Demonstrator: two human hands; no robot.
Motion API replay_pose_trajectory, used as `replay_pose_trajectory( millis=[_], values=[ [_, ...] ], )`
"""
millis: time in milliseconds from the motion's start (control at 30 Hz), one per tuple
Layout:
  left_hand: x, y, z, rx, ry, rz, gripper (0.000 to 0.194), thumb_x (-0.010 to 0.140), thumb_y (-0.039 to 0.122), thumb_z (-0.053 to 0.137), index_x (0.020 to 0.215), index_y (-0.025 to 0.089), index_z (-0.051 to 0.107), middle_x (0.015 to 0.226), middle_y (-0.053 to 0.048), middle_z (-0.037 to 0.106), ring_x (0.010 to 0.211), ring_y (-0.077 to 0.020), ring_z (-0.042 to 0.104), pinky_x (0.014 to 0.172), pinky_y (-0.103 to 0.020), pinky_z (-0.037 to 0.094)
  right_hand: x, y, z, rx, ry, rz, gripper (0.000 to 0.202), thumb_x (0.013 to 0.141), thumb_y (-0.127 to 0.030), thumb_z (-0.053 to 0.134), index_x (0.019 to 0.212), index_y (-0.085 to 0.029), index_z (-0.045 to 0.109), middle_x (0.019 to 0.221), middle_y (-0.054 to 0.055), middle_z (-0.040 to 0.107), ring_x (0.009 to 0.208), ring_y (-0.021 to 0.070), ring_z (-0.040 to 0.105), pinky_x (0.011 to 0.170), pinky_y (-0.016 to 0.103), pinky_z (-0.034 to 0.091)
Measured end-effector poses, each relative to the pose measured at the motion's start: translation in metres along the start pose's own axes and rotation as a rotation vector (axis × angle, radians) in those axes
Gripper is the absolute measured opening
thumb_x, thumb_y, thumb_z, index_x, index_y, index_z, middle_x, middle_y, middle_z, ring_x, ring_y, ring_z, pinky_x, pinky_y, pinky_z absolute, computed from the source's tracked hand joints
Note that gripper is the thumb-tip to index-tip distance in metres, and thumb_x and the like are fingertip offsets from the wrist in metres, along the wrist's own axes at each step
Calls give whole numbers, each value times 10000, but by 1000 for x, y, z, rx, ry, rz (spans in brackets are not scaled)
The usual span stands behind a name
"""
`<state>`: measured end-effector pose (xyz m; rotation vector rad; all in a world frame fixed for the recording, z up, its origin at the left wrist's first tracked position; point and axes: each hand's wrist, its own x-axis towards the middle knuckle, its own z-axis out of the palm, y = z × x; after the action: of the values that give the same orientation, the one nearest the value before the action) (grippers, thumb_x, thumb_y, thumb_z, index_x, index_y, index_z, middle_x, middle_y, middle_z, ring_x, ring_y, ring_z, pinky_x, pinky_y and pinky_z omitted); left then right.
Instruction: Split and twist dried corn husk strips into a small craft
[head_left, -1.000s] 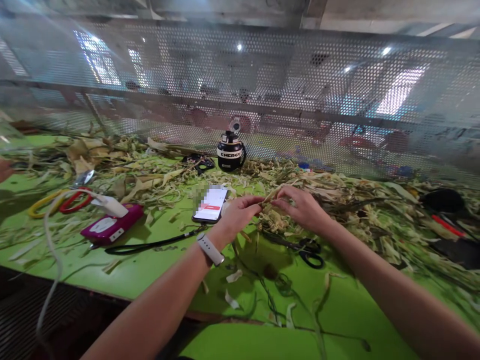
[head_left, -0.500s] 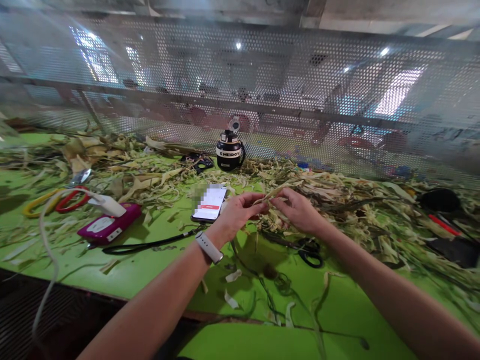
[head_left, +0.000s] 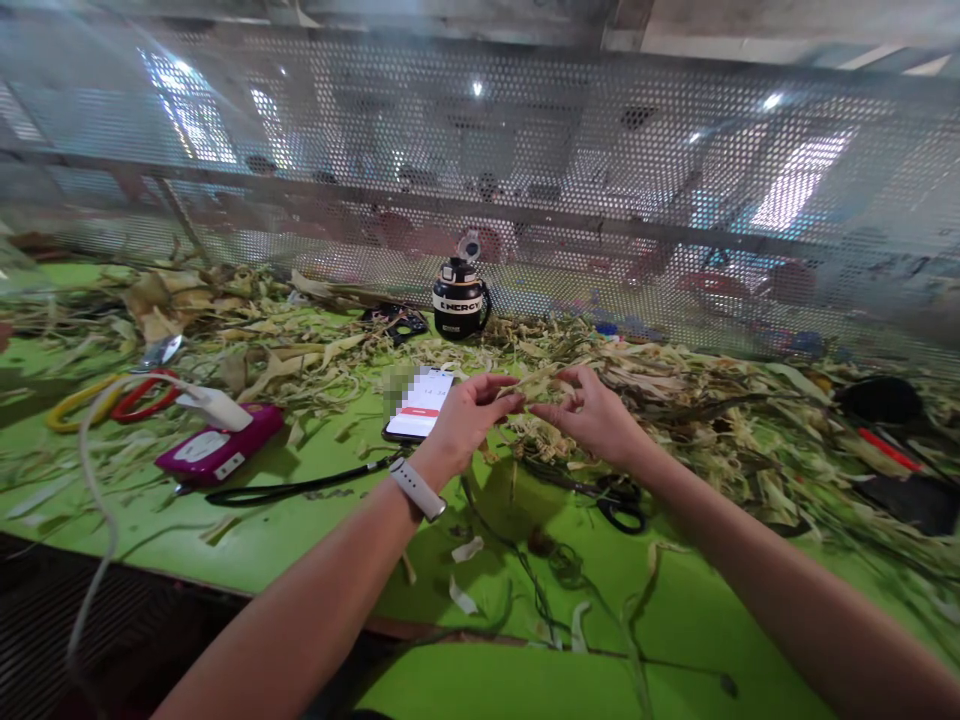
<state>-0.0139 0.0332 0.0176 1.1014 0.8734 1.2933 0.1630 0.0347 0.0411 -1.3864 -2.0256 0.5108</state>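
Over the green table, my left hand [head_left: 476,415] pinches a pale dried husk strip [head_left: 534,382] between thumb and fingertips. The strip slants up to the right, towards my right hand [head_left: 596,415]. My right hand's thumb and curled fingers stand apart, close beside the strip; whether a fingertip touches it I cannot tell. Beneath both hands lies a heap of pale husk shreds [head_left: 547,440]. Black-handled scissors [head_left: 622,505] rest below my right hand, their blades partly under scraps. A phone [head_left: 412,415] with a lit screen lies left of my left hand, partly covered by it.
A black bottle [head_left: 459,305] with its lid up stands at the back before a perforated metal screen [head_left: 525,130]. Left are a magenta power strip [head_left: 221,445] with a white plug and cable, and red-and-yellow-handled scissors [head_left: 142,395]. Husk piles [head_left: 720,420] spread right.
My right hand's thumb and fingers have parted from their pinch at the strip. My left hand has shifted slightly left and still pinches it.
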Motion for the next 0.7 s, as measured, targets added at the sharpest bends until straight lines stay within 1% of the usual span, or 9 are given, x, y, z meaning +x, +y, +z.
replay_pose_trajectory(
  millis=[67,133,200,233,333,400,500,567,700],
  values=[
    [1,0,-1,22,59,3,304,606,228,745,872,141,627,717,-20,673,679,-118,618,656,-246,455,-3,-6,-3,-103,16,-2,621,702,-547,616,1132,-147,414,593,-27,573,522,160,546,484,245,355],
    [1,0,-2,38,97,10,311,599,243,747,865,141,622,689,-18,665,656,-118,611,625,-241,442,-8,-12,-4,-247,51,-42,644,702,-563,608,1158,-156,405,583,-29,564,499,159,533,473,239,320],
    [1,0,-1,36,109,23,319,584,245,753,855,141,621,682,-16,663,648,-119,606,623,-245,441,-13,-18,-4,-409,72,-97,584,744,-542,578,1168,-172,421,625,-6,577,491,152,518,469,235,282],
    [1,1,-1,37,110,29,322,577,246,754,852,141,623,686,-16,665,650,-121,605,629,-249,444,-15,-20,-3,-490,65,-136,507,778,-512,555,1151,-184,450,675,16,592,510,149,520,474,236,272],
    [1,0,-1,80,100,55,326,571,263,755,850,134,646,725,-32,680,678,-135,610,652,-263,450,-18,-22,-4,-670,18,-281,239,875,-393,459,959,-205,580,822,68,602,634,159,536,515,252,284],
    [2,-2,-2,128,78,85,318,572,275,751,840,129,666,746,-44,689,696,-147,611,669,-273,455,-17,-21,-7,-716,24,-389,247,897,-349,428,840,-198,616,876,87,590,735,182,532,583,272,325],
    [2,-5,-2,239,3,131,268,587,269,731,818,138,692,746,-52,698,685,-161,604,669,-288,458,-12,-19,-12,-663,106,-520,229,894,-321,442,860,-194,629,1028,113,576,910,228,506,760,332,356],
    [0,-6,-1,322,-60,158,221,610,260,712,805,156,701,750,-55,701,687,-170,605,661,-292,460,-9,-17,-12,-585,142,-515,227,902,-310,428,880,-193,621,1047,114,583,943,231,502,807,342,348],
    [-5,-5,3,333,-201,178,224,653,263,694,856,173,667,804,-60,694,764,-179,622,701,-290,475,-7,-12,-6,-474,132,-303,279,926,-344,362,846,-194,584,788,66,614,743,186,540,660,275,353]
  ],
)
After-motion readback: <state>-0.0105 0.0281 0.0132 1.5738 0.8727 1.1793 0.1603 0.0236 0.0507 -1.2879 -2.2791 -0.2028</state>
